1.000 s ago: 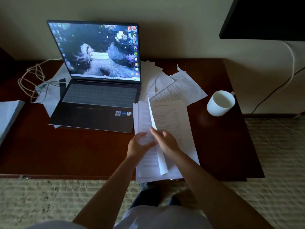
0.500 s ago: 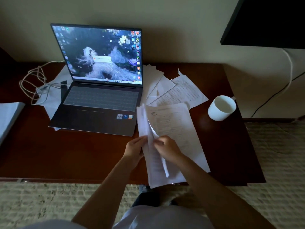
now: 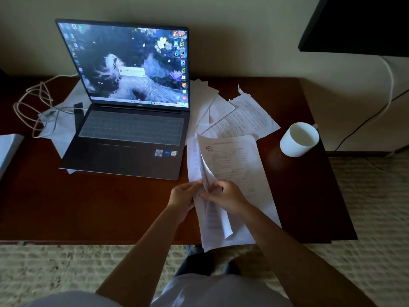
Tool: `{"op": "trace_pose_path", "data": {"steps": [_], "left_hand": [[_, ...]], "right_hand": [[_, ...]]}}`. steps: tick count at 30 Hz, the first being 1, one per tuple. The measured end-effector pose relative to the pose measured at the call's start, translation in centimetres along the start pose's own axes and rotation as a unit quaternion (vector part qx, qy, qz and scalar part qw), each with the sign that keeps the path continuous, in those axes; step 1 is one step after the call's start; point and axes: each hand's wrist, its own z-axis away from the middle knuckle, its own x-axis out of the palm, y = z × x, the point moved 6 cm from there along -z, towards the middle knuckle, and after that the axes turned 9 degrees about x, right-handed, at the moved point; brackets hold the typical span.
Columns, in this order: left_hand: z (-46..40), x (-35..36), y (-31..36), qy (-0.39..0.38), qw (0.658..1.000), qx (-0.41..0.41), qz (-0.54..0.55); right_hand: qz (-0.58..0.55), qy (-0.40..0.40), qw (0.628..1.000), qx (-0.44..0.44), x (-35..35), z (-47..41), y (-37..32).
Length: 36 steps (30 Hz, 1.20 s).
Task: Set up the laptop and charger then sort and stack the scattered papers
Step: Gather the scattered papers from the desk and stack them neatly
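Papers, gathered stack (image 3: 234,173): lies on the dark wooden desk (image 3: 88,207) just right of the laptop, its near edge overhanging the desk front. Printed top sheet faces up; one inner sheet (image 3: 209,173) is curled upright along the stack's left side.

Papers, still scattered (image 3: 241,116): several overlapping sheets fan out behind the stack, between laptop and mug. More sheets (image 3: 64,134) lie partly under the laptop's left side.

Laptop (image 3: 130,138): open, screen lit, a small dialog showing. White charger cable (image 3: 33,107) lies coiled to its left and runs toward the laptop's left edge; the plug itself is not clear enough to confirm.

Left hand (image 3: 184,197): fingers curled round the stack's left edge, gripping it.

Right hand (image 3: 225,196): pinching the curled sheet near its lower half.

White mug (image 3: 298,139): tipped on its side near the right edge, apart from the papers.

Step in hand, as judged: sorting and squaring the stack; the laptop part appears done. Next move likely calls for flattening the curled sheet into line, then drawing in the fanned sheets without nudging the mug.
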Motion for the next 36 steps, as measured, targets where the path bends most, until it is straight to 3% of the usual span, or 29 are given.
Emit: {"op": "trace_pose_path", "data": {"steps": [8, 15, 20, 25, 33, 36], "left_hand": [[-0.9, 0.0, 0.7, 0.053, 0.996, 0.02, -0.075], [-0.3, 0.0, 0.7, 0.038, 0.995, 0.018, -0.089], [-0.1, -0.4, 0.5, 0.058, 0.994, 0.026, -0.093], [0.4, -0.8, 0.6, 0.044, 0.995, 0.042, -0.084], [1.7, -0.4, 1.3, 0.05, 0.983, 0.135, -0.112], [1.9, -0.1, 1.5, 0.044, 0.983, 0.132, -0.12]], "right_hand": [[-0.006, 0.001, 1.0, -0.003, 0.0, -0.4, 0.2], [-0.021, -0.018, 1.0, -0.002, 0.0, -0.4, 0.4], [-0.097, 0.021, 0.995, 0.033, -1.7, -0.3, 1.5], [-0.217, -0.024, 0.972, 0.09, -1.9, -0.2, 2.8], [-0.151, -0.062, 0.986, 0.019, -1.0, 0.9, 1.8], [-0.119, -0.067, 0.991, -0.007, -0.6, 1.1, 1.4]]}}
